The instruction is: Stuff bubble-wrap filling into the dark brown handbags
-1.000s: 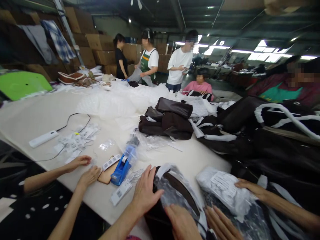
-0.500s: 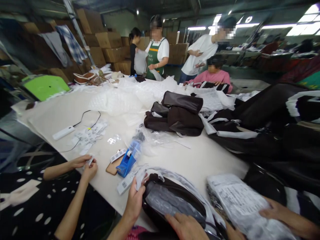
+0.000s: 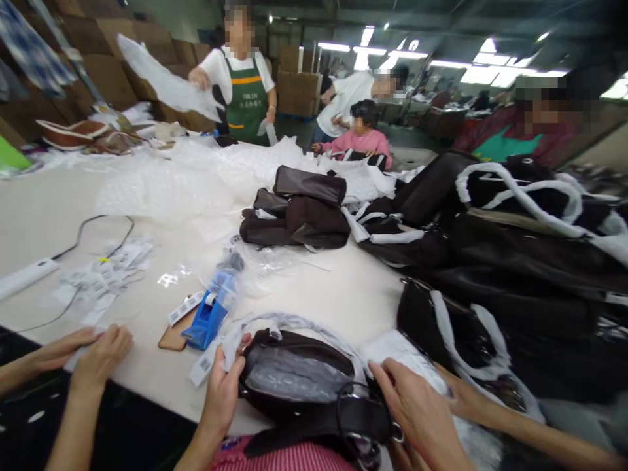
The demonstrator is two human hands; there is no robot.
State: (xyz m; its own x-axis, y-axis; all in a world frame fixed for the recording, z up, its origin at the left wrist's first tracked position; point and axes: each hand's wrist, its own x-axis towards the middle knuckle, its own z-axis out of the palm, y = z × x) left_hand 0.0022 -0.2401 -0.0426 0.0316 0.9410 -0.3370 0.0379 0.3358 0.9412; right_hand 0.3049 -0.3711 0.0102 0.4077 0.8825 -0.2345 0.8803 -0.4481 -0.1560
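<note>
Firmly gripped dark bag [image 3: 299,379] at tabletop [image 3: 353,294] edge: left hand [image 3: 223,392] fingers clenched at nine o'clock, right hand [image 3: 422,418] at three.

Dark bag [image 3: 299,383]: near end cut off by bottom edge, contents veiled by plastic wrap. Right hand [image 3: 419,415]: palm side hidden. Barcode labels [image 3: 105,271]: print too small to read. Far workers' faces blurred.
</note>
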